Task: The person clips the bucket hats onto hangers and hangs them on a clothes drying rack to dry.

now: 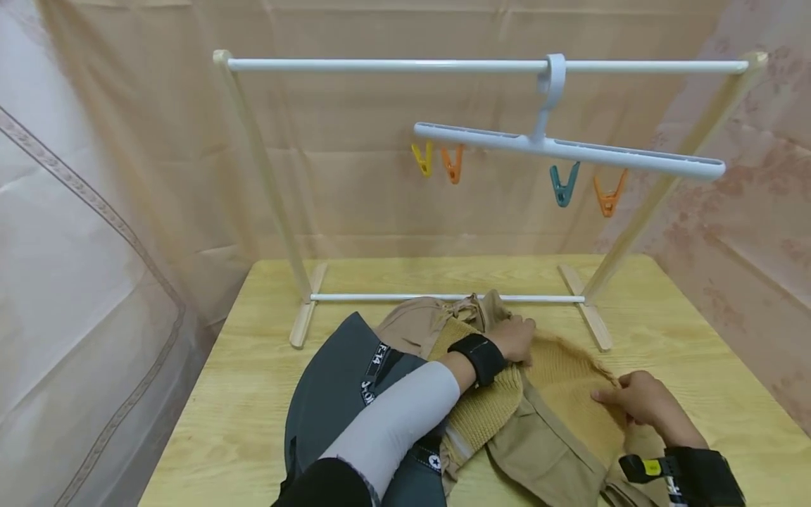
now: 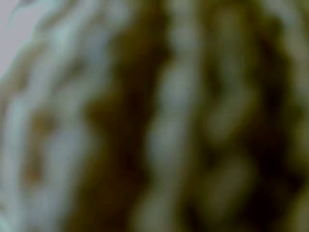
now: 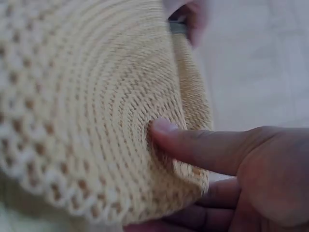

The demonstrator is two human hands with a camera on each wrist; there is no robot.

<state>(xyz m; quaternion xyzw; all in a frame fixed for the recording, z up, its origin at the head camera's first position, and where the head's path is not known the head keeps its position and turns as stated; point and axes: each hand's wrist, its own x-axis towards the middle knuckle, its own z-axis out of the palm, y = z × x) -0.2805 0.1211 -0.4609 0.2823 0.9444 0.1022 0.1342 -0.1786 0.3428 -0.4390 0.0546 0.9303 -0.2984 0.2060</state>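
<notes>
A yellow woven straw hat (image 1: 564, 380) lies across the pile of cloth at the front of the table. My right hand (image 1: 649, 405) pinches its right edge; the right wrist view has the thumb (image 3: 193, 145) on top of the weave and the other fingers under it. At the hat's far side my left hand (image 1: 512, 339) grips the woven fabric, its fingertips partly hidden. Coarse weave (image 2: 174, 121), blurred, fills the left wrist view. Left of the hat lies a dark grey hat (image 1: 336, 373) with a lettered strap, partly under my left forearm. Khaki cloth (image 1: 545, 451) lies below.
Behind the hats a rack stands on the table (image 1: 215, 401), its lower bar (image 1: 380, 297) close to the cloth. From its top bar (image 1: 380, 65) hangs a white hanger (image 1: 570, 148) with several coloured clips (image 1: 564, 184). A beige hat (image 1: 412, 320) lies near the lower bar.
</notes>
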